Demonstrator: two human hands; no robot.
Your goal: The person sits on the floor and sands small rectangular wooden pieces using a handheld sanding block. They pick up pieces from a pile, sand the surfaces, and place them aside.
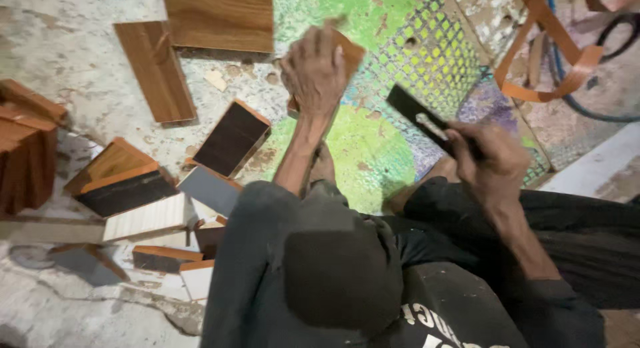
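Note:
My left hand grips a small brown wooden board piece, held up on edge over a green and yellow patterned mat. To its right, my right hand is closed around a flat dark file-like tool, whose blade points up and left toward the board piece. The tool's tip is a short way from the board and is not touching it. My knees and dark trousers fill the lower part of the view.
Several cut laminate board pieces lie on the concrete floor at left, among them a dark-faced one and two wood-grain panels. A stack of brown pieces stands at far left. Orange edge-banding strip curls at upper right.

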